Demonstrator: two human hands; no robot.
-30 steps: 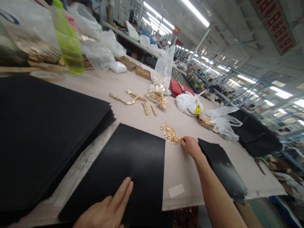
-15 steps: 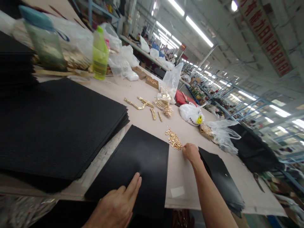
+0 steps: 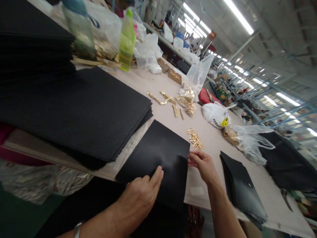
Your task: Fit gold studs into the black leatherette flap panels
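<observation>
A smooth black sheet [image 3: 160,142], like leather, lies in front of me at the table's near edge. My left hand [image 3: 142,193] rests on it, index and middle fingers stretched out and pressing its surface. At the sheet's right edge, my right hand [image 3: 201,165] is closed in a pinch; what sits between its fingertips is too small to make out. Just beyond that hand, small gold metal pieces [image 3: 195,138] lie in a loose pile. A stack of black sheets [image 3: 244,186] with a gold speck on top lies to the right of my right forearm.
Large stacked black sheets [image 3: 99,105] fill the left. Gold strips [image 3: 156,98], a plastic bag with a smiley [image 3: 215,115] and an open small box [image 3: 230,136] lie farther back. A yellow-green bottle [image 3: 126,43] stands at the back left.
My right hand has come back from the gold pile to the sheet's right edge, fingers pinched. My left hand stays on the sheet. The view has shifted, so things appear farther right.
</observation>
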